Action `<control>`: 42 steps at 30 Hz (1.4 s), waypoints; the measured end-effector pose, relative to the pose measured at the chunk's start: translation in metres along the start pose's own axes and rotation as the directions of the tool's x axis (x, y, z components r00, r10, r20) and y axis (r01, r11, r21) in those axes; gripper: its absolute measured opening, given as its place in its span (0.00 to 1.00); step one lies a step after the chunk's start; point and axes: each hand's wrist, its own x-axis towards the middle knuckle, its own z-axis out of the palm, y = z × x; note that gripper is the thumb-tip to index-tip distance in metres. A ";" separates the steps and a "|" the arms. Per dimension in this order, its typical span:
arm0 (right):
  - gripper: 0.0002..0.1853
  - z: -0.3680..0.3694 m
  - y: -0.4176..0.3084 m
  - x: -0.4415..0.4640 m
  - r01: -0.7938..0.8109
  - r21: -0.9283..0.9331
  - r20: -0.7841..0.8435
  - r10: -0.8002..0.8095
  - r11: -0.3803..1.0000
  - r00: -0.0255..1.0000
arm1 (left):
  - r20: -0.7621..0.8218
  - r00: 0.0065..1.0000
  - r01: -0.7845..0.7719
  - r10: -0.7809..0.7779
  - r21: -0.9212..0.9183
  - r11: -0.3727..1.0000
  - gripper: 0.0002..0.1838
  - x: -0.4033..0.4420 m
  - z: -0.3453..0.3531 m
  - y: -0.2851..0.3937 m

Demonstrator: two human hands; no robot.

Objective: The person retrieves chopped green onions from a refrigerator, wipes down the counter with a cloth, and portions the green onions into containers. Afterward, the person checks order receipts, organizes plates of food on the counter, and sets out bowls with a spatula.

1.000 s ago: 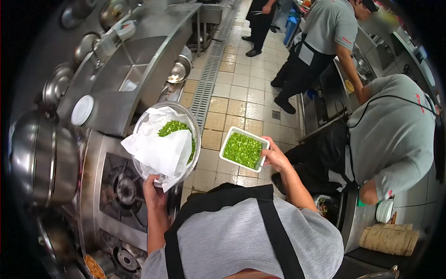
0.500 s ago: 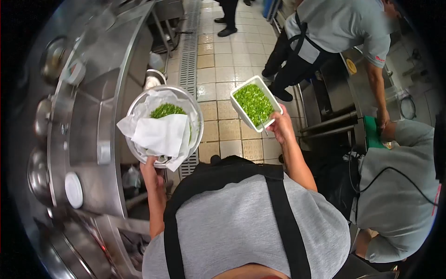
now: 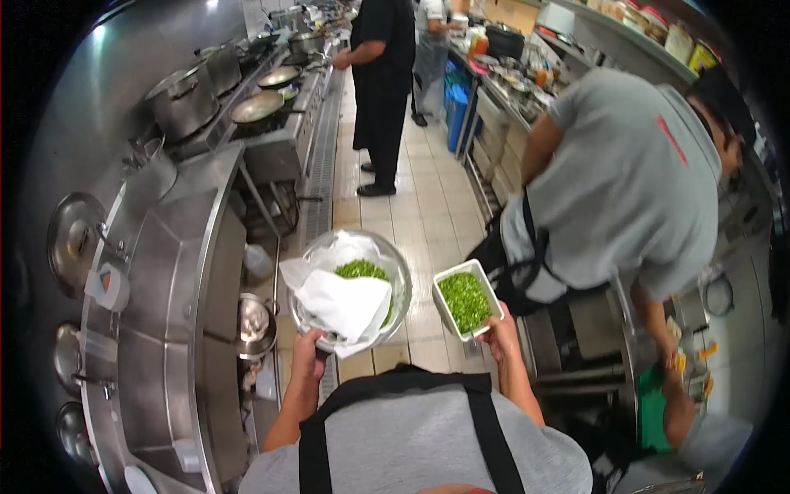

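Observation:
My left hand (image 3: 309, 356) grips the near rim of a round metal bowl (image 3: 403, 276). White paper (image 3: 341, 305) lines the bowl and is partly folded over chopped green herbs (image 3: 362, 269). In my right hand (image 3: 499, 333) is a white rectangular container (image 3: 444, 313), held by its near right corner and filled with finely chopped greens (image 3: 466, 301). Both vessels are in the air in front of my chest, side by side with a gap between them. The fingers under the bowl are mostly hidden.
A steel sink counter (image 3: 156, 329) runs along my left, with pots (image 3: 183, 103) and pans (image 3: 257, 107) beyond it. A person in black (image 3: 385, 90) stands ahead in the aisle. Close on my right, a co-worker in grey (image 3: 625, 181) bends over a counter near a green board (image 3: 652, 412).
The view has tilted up, showing more of the stove and aisle. Bowl and container now sit lower and further right in the picture, still held. The co-worker on the right appears closer.

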 end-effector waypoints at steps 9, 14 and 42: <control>0.25 0.076 -0.090 0.265 0.081 0.096 0.101 -0.091 0.992 0.991 | -0.196 0.969 -0.133 0.152 0.110 0.985 0.21 0.183 0.049 0.045; 0.29 0.069 -0.135 0.391 0.108 0.153 -0.003 -0.109 0.982 0.994 | -0.047 0.988 -0.136 0.146 0.172 0.976 0.21 0.319 0.142 0.081; 0.18 0.119 -0.364 1.103 -0.028 0.372 0.073 0.001 0.928 0.997 | 0.437 0.886 0.044 -0.159 0.262 0.964 0.26 0.933 0.709 0.113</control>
